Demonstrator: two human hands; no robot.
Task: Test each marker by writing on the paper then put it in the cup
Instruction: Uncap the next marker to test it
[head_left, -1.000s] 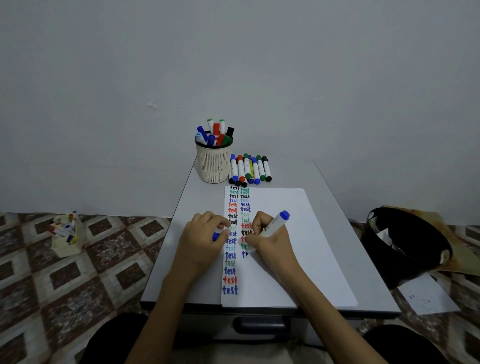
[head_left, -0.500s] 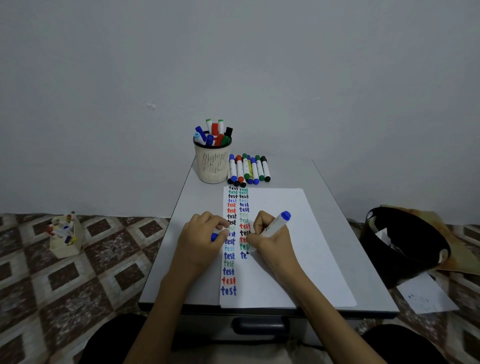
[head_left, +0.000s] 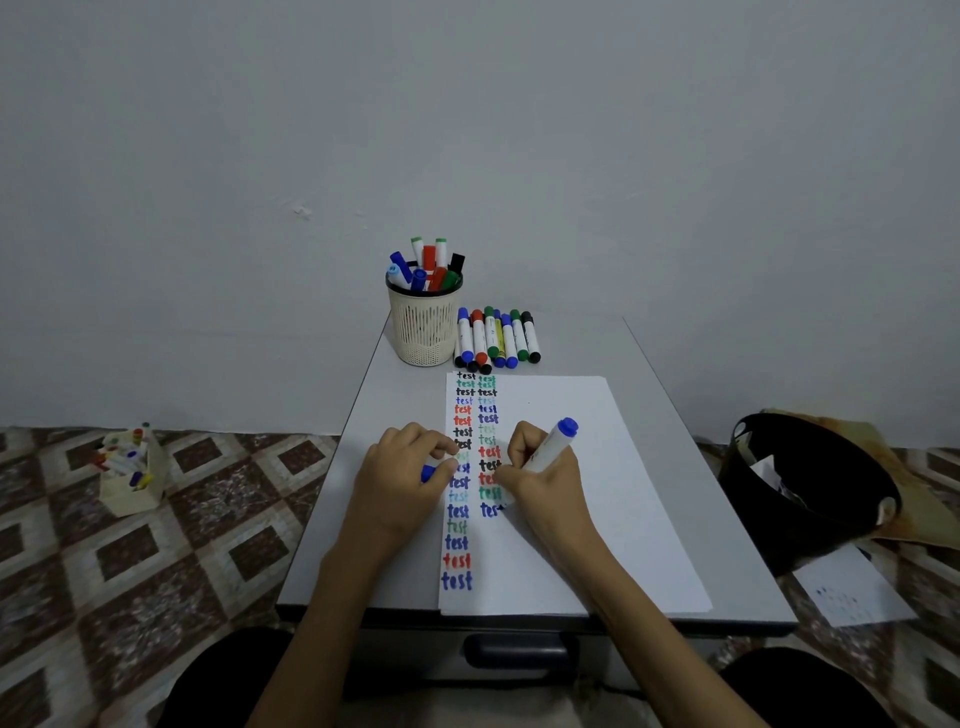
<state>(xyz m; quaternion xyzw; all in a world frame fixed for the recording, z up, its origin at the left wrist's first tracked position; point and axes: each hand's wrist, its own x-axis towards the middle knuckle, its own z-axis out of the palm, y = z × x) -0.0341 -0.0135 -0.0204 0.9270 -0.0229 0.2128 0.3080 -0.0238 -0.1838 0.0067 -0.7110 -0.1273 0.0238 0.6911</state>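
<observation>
Head view: I am well into the job but not done. The mesh cup (head_left: 425, 327), at eleven o'clock from the paper (head_left: 597, 493), already holds a bunch of tested markers. The paper's first column of "test" words runs all the way toward me, and the second column reaches about two thirds down. The row of markers (head_left: 496, 338) lying at three o'clock of the cup looks untested to me, so several rounds remain. My right hand (head_left: 545, 478) has its fingers (head_left: 519, 441) clenched round the blue marker (head_left: 550, 447). Its tip is down on the paper at the foot of the second column and its blue end points to one o'clock. My left hand (head_left: 410, 473) rests on the bench (head_left: 363, 519) at nine o'clock of the marker, at the paper's left edge, pinching the blue cap (head_left: 428, 472). Half a second ago the blue word (head_left: 491, 510) read only "te"; now its last "t" is nearly formed, while the hands have barely shifted. By my reckoning, what is left for this marker is capping it and dropping it in the cup.
</observation>
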